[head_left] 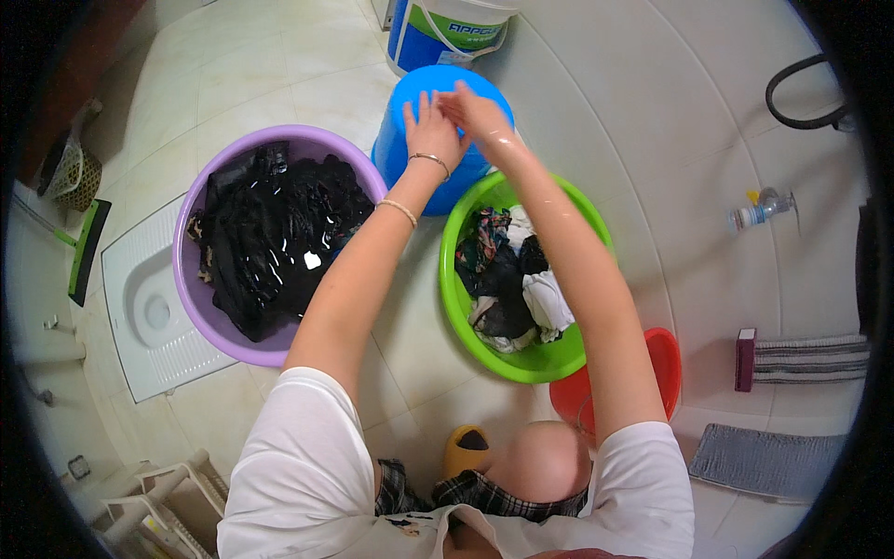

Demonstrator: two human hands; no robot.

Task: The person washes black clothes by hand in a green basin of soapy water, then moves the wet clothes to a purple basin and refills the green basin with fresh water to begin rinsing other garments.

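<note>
At the left, the purple basin [184,252] holds a heap of dark clothes [270,224], glossy with wet; they should be soft, limp, slippery and heavy with water, best gathered in a bunch with both hands. The heap lies left of the left hand [438,130] and nearer the body, well apart from it. That hand is spread, fingers fanned, over the blue bucket [396,144], which would probably feel smooth and fairly stiff, best taken by its sides. The right hand [477,114] lies just beside the left, fingers reaching across toward it, nothing visible in its grasp; whether the hands touch is unclear. Right of the bucket and nearer the body, the green basin [452,317] holds mixed clothes [503,289], likely lighter, easily pinched by a fold, partly below the right forearm.
</note>
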